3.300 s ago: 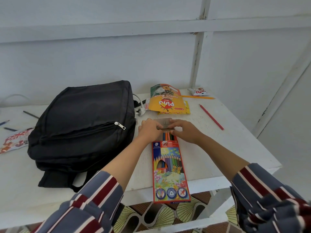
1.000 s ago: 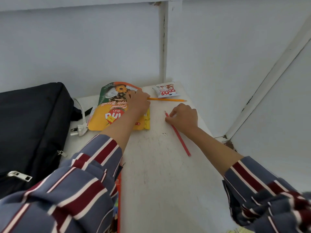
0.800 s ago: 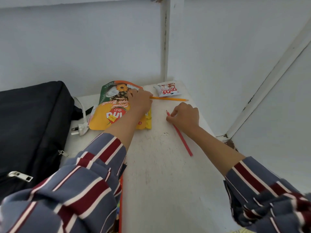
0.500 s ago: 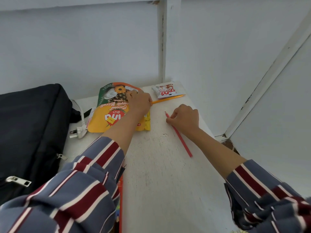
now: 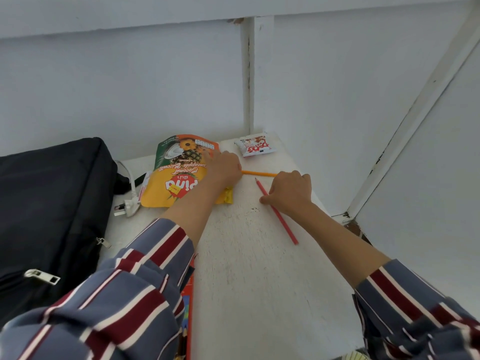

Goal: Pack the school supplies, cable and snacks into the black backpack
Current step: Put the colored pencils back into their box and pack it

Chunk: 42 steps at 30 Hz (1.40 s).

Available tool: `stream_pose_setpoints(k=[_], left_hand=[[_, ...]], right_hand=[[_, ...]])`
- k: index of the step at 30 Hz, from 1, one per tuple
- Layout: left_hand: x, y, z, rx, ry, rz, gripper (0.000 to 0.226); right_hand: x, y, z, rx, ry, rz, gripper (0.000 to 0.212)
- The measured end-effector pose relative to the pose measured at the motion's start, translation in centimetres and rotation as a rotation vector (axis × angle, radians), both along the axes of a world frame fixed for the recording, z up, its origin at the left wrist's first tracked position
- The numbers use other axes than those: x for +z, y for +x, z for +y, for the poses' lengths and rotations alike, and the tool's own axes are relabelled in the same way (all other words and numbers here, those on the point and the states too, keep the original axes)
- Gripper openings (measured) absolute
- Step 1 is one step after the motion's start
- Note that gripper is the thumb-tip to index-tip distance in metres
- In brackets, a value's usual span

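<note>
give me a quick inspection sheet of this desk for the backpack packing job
surface: white table, paint scuffed
job's things: black backpack at left, no opening seen; yellow biscuit pouch, small snack packet, orange pencil, red pencil and red box edge all outside it
clutter: nothing seen
hands: left hand over orange pencil's end, grip hidden; right hand curled on red pencil
cables: white plug and cable between backpack and pouch
surroundings: white walls at a corner

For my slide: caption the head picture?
Left hand holds orange pencil, right hand pinches red pencil, beside snack bag.
</note>
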State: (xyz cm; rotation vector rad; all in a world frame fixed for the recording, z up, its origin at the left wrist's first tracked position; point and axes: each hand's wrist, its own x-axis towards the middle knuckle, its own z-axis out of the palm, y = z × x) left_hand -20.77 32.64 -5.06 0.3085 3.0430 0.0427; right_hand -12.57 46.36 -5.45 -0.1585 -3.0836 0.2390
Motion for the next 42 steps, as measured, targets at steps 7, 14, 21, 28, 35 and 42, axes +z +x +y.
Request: stream_pose_setpoints(k=[7,14,21,28,35,42], left_hand=[[-0.4,1.1,0.6,-0.07,0.069,0.081,0.019],[-0.4,2.2,0.2,-0.056,0.269,0.176,0.018],[0.6,4.4,-0.3,-0.043,0.432,0.26,0.018],[2.6,7.3,-2.5,-0.047,0.763,0.295,0.016],[4.7,10.8,-8.3,0.01,0.962,0.34,0.041],[5.0,13.7,-15.0,0.036,0.945,0.363,0.065]], right_hand=[[-0.1,1.0,0.0,-0.041,-0.101,-0.018,0.028],[0.1,2.4,1.7,-0.104,-0.38,0.082,0.018],[1.4,4.3,1.4,-0.029,-0.628,0.26,0.014],[2.2,5.7,-0.2,0.078,-0.78,0.344,0.011],[3.4,6.8,-4.8,0.206,-0.945,0.346,0.013],[4.1,7.6,-11.2,0.239,-1.108,0.354,0.028]])
